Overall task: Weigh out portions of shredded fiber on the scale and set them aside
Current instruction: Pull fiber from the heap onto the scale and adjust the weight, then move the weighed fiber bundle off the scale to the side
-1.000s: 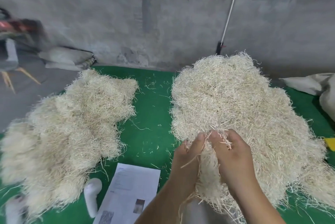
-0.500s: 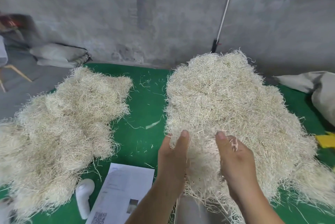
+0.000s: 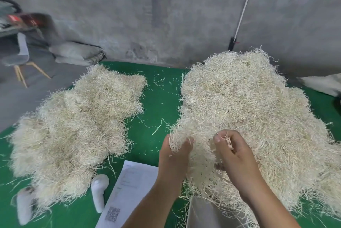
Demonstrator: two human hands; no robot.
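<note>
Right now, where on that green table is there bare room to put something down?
Mainly the green strip between the left fiber pile and the right fiber pile, bare but for stray strands. Nearer you, a paper sheet and both hands crowd it.

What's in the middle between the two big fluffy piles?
In the head view, a strip of the green table cover lies between the left pile and the right pile, with only loose strands.

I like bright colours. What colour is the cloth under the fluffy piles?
Green. The cloth shows best in the head view, between the two pale fiber piles.
</note>
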